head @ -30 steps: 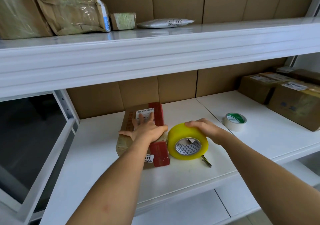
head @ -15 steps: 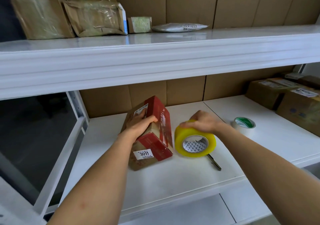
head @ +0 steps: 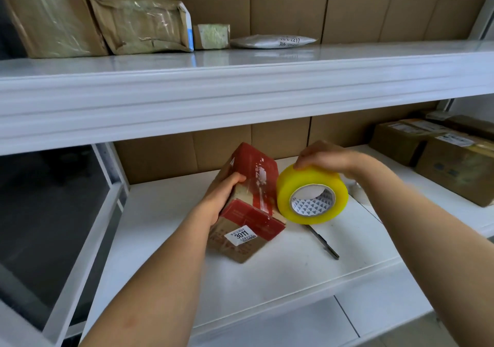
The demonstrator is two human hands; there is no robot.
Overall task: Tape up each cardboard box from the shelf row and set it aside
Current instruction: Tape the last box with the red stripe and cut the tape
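A small cardboard box (head: 250,213) with red bands and a white "3011" label stands tilted on one lower corner on the white middle shelf (head: 267,279). My left hand (head: 223,195) grips its left side, thumb curled over the top edge. Right beside the box, a yellow roll of packing tape (head: 311,194) is lifted off the shelf. My right hand (head: 324,159) holds the roll from above, fingers curled over its rim.
A thin dark pen-like tool (head: 323,243) lies on the shelf under the roll. Several brown boxes (head: 454,164) sit at the right of the same shelf. Wrapped parcels (head: 139,23) and a grey mailer (head: 275,41) rest on the upper shelf, whose edge overhangs the work area.
The box went from lying flat under my left hand to tilted up on a corner. The tape roll rose off the shelf and moved closer to the box.
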